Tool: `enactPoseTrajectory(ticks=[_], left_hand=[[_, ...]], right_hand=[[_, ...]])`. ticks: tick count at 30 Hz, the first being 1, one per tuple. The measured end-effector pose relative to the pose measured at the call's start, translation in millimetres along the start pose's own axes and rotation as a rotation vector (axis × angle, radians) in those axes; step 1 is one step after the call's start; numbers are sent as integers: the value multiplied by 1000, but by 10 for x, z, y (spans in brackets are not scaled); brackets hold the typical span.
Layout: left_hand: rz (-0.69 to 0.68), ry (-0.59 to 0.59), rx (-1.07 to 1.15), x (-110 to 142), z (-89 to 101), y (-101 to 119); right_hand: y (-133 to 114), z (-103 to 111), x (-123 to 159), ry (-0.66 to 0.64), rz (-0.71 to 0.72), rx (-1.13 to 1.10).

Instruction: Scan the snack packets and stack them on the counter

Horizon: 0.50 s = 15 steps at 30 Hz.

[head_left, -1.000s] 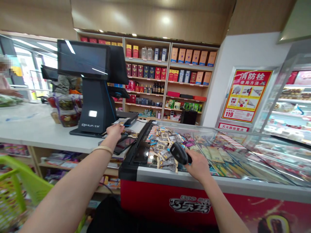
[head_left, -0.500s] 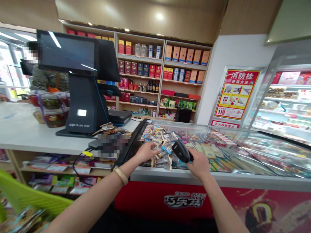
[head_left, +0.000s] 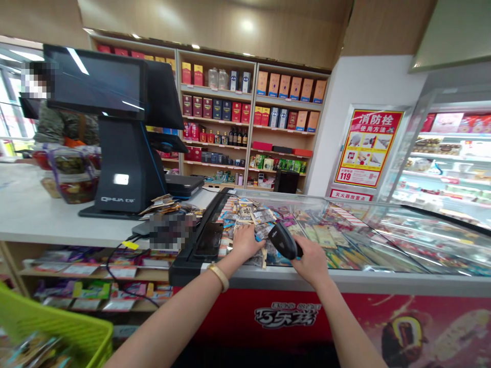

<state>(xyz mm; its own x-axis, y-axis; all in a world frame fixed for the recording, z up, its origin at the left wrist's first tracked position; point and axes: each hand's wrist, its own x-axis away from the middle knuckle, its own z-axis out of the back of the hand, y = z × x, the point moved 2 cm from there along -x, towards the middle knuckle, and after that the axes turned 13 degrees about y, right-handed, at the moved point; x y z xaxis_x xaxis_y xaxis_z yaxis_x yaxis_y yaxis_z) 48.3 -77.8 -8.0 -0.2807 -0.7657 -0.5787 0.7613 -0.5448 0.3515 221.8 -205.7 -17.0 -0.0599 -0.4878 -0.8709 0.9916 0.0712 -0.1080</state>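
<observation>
My right hand (head_left: 310, 259) is wrapped around the grip of a black barcode scanner (head_left: 283, 240), whose head tilts up and left over a pile of small snack packets (head_left: 264, 216). The packets, with beige, blue and clear wrapping, lie on the glass top of a chest freezer (head_left: 345, 276). My left hand (head_left: 247, 243) rests on the near left part of this pile, thumb apart from the fingers, beside the scanner. Its fingertips are partly hidden among the packets. A bracelet (head_left: 218, 277) circles the left wrist.
Left of the freezer, a counter (head_left: 34, 220) carries a checkout terminal (head_left: 123, 168), tied jars (head_left: 74, 176) and more packets (head_left: 163, 207). A dark phone-like slab (head_left: 209, 240) lies on the freezer's left edge. A green basket (head_left: 76, 322) holds packets, lower left. A person (head_left: 53, 122) stands behind the counter.
My left hand has moved right and down onto the packets, closer to the scanner. The dark slab is now uncovered. The view has shifted slightly; the right hand still holds the scanner.
</observation>
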Motion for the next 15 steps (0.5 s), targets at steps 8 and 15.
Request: enactPoseTrajectory(ticks=[8, 15], left_hand=[[-219, 89, 285, -94, 234, -273], [-492, 206, 293, -186, 508, -345]], right_hand=[[-4, 37, -5, -52, 20, -43], [-277, 137, -188, -134, 77, -120]])
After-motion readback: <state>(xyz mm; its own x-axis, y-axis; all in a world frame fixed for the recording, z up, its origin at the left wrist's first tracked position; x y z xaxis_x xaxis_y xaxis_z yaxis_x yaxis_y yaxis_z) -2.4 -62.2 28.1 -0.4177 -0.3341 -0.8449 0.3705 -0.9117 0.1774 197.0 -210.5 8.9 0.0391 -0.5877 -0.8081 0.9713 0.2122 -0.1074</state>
